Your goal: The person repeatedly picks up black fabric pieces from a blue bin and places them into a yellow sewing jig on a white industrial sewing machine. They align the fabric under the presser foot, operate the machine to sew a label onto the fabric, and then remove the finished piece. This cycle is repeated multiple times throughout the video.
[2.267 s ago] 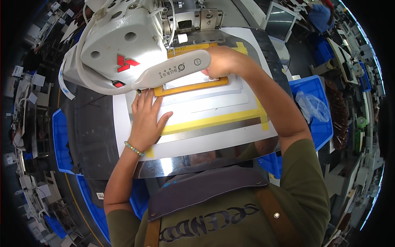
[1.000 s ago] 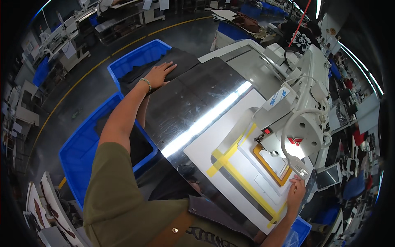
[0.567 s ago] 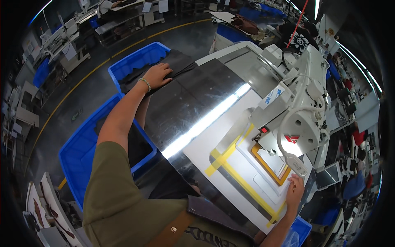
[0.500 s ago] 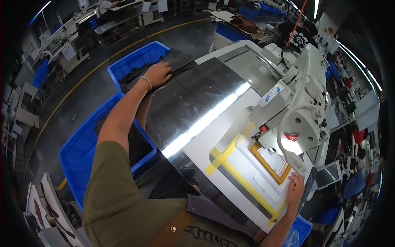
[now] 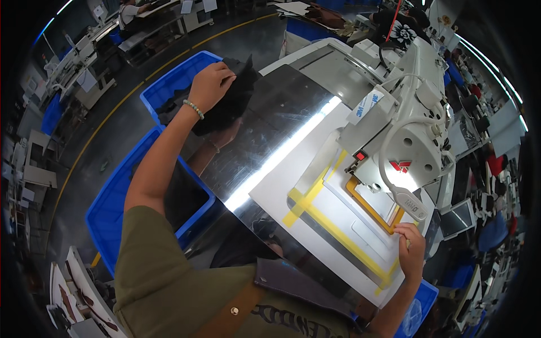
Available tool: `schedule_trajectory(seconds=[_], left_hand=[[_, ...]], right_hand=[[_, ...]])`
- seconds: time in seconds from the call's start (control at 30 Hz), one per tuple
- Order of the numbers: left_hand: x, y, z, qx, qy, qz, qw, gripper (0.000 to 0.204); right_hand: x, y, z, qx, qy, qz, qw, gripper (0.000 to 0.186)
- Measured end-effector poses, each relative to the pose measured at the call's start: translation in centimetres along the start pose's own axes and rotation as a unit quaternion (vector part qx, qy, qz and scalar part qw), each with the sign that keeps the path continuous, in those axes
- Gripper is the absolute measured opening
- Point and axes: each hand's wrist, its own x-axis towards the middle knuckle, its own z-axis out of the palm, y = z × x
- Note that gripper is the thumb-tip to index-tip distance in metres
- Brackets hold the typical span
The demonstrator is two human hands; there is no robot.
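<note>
My left hand (image 5: 209,87) is raised at the far left corner of the shiny table panel (image 5: 270,129), its fingers pinched on a limp black piece of material (image 5: 240,84). More dark pieces hang over the blue bin beneath it. My right hand (image 5: 411,249) has its fingers curled against the near corner of the orange clamp frame (image 5: 365,205), under the sewing machine head (image 5: 403,149). Around that frame lies a white template board (image 5: 338,217) edged with yellow tape (image 5: 332,231). The right fingertips are partly hidden.
Two blue bins (image 5: 107,211) stand against the table's left side. Another blue bin (image 5: 424,301) is at the lower right. A lamp on a bent cable (image 5: 410,203) hangs beside the machine head. People and workbenches fill the background.
My left hand has lifted the black piece up off the bin and panel edge. My right hand has come in against the orange frame's corner. The view has shifted slightly.
</note>
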Motion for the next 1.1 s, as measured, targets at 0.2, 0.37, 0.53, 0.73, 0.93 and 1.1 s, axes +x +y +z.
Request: schedule_trajectory(seconds=[0.2, 0.37, 0.53, 0.73, 0.93, 1.1], left_hand=[[-6.6, 6.1, 0.7, -0.067, -0.164, 0.155, 0.972, 0.01], [-7.3, 7.7, 2.7, -0.119, -0.09, 0.004, 0.989, 0.01], [-8.8, 11.3, 2.3, -0.284, -0.155, -0.009, 0.946, 0.006], [-11.0, 14.8, 0.1, -0.337, -0.318, 0.025, 0.886, 0.006], [-10.5, 15.2, -1.0, -0.324, -0.309, 0.032, 0.894, 0.009], [-6.7, 13.5, -0.4, -0.322, -0.219, 0.026, 0.921, 0.02]], right_hand=[[2.0, -4.5, 3.1, 0.039, -0.079, -0.062, 0.994, 0.019], [4.2, -7.1, 4.8, 0.019, -0.126, -0.135, 0.983, 0.014], [5.8, -9.3, 6.7, 0.006, -0.157, -0.185, 0.97, 0.014], [7.0, -10.7, 8.8, -0.02, -0.183, -0.213, 0.96, 0.018], [9.9, -11.7, 13.2, -0.113, -0.037, -0.284, 0.951, 0.039], [14.3, -12.2, 17.5, -0.198, -0.001, -0.342, 0.919, 0.034]])
